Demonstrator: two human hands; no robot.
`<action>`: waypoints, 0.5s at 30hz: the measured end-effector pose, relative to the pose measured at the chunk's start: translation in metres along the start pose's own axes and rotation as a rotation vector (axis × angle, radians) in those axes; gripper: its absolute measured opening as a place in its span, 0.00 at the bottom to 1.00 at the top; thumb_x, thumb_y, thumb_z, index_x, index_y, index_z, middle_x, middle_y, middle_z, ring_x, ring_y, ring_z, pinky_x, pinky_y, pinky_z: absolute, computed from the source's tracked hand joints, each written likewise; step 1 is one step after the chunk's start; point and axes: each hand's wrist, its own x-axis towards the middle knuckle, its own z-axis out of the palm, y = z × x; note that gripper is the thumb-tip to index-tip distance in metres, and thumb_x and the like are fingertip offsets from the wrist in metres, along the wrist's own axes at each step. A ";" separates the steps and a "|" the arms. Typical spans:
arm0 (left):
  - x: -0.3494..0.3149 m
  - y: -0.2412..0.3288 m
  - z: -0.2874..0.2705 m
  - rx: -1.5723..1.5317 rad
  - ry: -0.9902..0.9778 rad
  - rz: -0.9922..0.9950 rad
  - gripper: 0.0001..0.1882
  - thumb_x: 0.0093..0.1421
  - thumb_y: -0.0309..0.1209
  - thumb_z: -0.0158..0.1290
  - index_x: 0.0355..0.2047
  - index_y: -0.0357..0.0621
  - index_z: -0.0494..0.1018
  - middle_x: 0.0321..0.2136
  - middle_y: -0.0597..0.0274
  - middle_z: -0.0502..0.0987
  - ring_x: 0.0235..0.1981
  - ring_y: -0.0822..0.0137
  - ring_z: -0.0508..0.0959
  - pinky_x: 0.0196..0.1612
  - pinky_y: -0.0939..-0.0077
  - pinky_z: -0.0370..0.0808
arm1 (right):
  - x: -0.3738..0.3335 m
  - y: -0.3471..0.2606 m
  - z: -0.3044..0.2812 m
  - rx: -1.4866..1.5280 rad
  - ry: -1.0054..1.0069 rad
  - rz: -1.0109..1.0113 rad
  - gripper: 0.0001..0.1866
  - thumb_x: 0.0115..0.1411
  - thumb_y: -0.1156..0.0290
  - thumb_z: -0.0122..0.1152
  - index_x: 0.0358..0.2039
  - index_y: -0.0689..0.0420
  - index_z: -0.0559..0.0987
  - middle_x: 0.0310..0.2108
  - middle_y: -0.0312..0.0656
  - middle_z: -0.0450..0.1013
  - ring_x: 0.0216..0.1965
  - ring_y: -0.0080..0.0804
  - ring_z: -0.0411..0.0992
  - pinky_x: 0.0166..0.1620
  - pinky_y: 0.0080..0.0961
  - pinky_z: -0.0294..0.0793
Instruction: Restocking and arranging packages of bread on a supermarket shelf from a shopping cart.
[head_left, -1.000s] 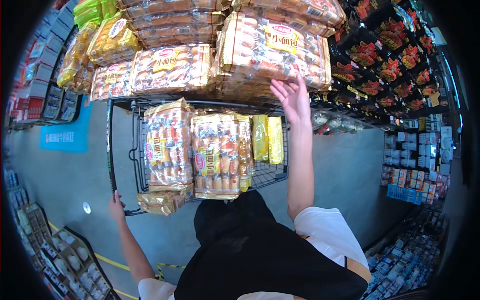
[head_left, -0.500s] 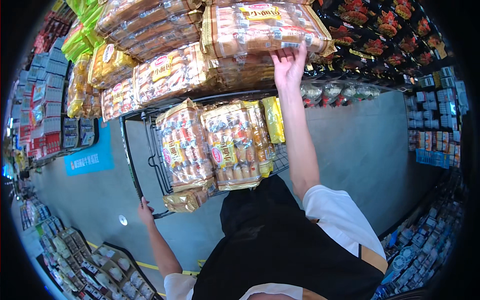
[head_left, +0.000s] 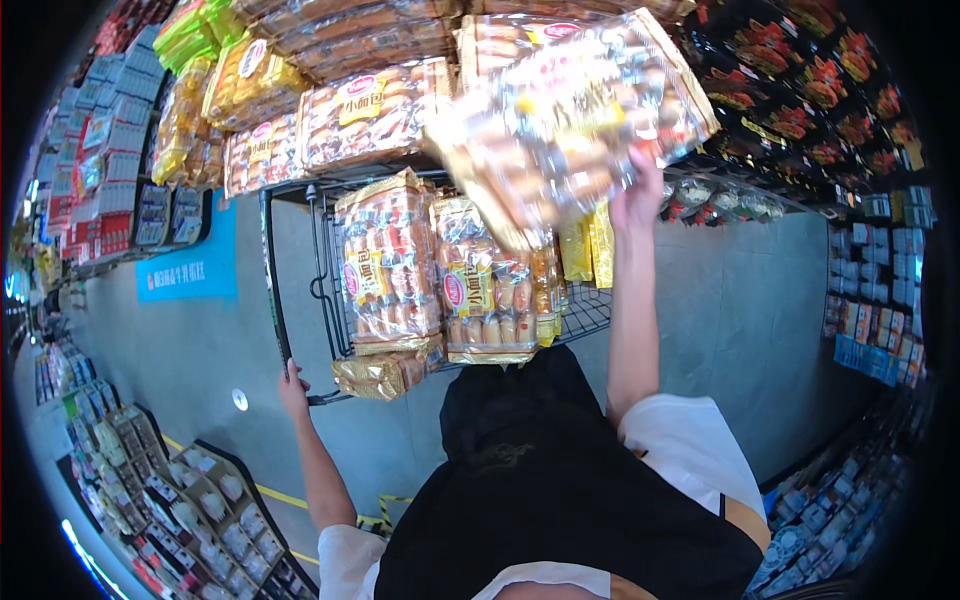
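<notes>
My right hand (head_left: 640,190) grips the lower edge of a large clear-and-gold bag of small bread rolls (head_left: 590,125). The bag is tilted, blurred by motion, and hangs between the bread stack and the cart. My left hand (head_left: 293,387) is closed round the black handle (head_left: 273,290) at the cart's left side. In the wire cart (head_left: 590,312), two upright bags of bread rolls (head_left: 390,265) (head_left: 487,285) stand side by side. A smaller gold pack (head_left: 380,375) lies at their near left, and yellow packs (head_left: 590,248) are at their right.
Stacked bread bags (head_left: 375,110) fill the display at the far side. Black packages with red pictures (head_left: 780,60) are at the far right. Shelves of boxed goods (head_left: 110,150) stand at left, a goods rack (head_left: 215,510) at near left. Grey floor (head_left: 740,300) shows right of the cart.
The bag in my right hand has come off the stack, tipped, and moved toward me and to the right. Another bag shows beneath where it lay. My left hand stays on the handle.
</notes>
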 end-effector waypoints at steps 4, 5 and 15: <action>0.002 -0.008 -0.002 0.026 0.018 -0.001 0.28 0.61 0.57 0.46 0.28 0.40 0.73 0.10 0.65 0.66 0.14 0.74 0.67 0.21 0.78 0.63 | -0.074 -0.009 -0.005 -0.051 -0.034 0.251 0.30 0.51 0.69 0.56 0.55 0.64 0.65 0.49 0.47 0.69 0.46 0.36 0.72 0.52 0.32 0.72; 0.003 -0.009 -0.001 0.008 0.021 -0.014 0.28 0.61 0.57 0.46 0.28 0.40 0.73 0.10 0.66 0.66 0.14 0.74 0.67 0.21 0.78 0.63 | -0.084 -0.004 -0.014 -0.174 -0.095 0.294 0.32 0.50 0.69 0.57 0.56 0.64 0.64 0.49 0.47 0.69 0.47 0.36 0.72 0.53 0.32 0.72; 0.008 0.000 0.009 -0.009 0.021 -0.015 0.28 0.61 0.57 0.47 0.27 0.41 0.73 0.10 0.67 0.64 0.13 0.75 0.65 0.20 0.79 0.61 | -0.127 0.120 -0.044 -0.790 -0.273 0.559 0.38 0.51 0.56 0.68 0.56 0.63 0.62 0.46 0.48 0.72 0.46 0.34 0.71 0.50 0.30 0.70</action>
